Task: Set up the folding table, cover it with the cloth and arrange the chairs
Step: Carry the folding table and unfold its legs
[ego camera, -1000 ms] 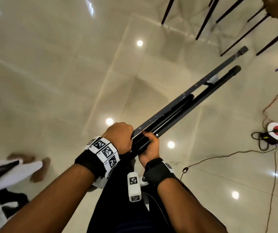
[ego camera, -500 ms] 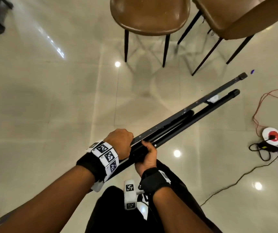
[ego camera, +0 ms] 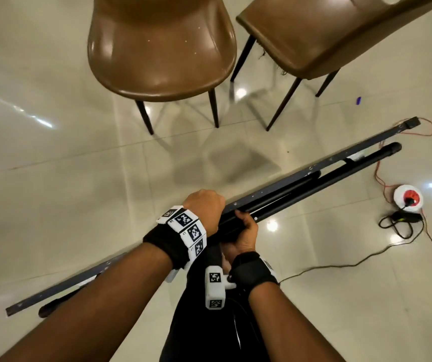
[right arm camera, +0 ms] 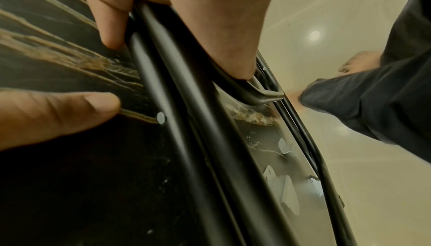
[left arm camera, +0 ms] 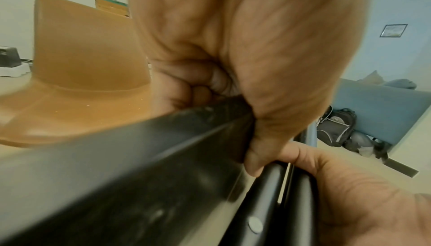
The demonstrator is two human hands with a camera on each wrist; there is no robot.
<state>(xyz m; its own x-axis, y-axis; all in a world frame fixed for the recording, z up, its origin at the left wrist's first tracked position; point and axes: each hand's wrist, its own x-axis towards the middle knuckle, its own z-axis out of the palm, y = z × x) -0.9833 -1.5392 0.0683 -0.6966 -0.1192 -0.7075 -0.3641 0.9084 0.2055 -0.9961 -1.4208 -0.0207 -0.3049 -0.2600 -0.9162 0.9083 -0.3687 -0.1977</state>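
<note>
Carrying the folding table (ego camera: 301,184) edge-up, you've brought it before the two chairs (ego camera: 162,53). Your left hand (ego camera: 204,207) grips its top edge; your right hand (ego camera: 243,237) wraps the folded legs, seemingly unopened yet.

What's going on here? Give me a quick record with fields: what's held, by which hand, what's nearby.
held: folding table, still folded, carried on edge above the floor
left hand: grips the tabletop's upper edge
right hand: fingers curled round a black leg tube
nearby: two brown chairs just ahead
floor: glossy tiles, cable reel to the right
cloth: not in view
</note>
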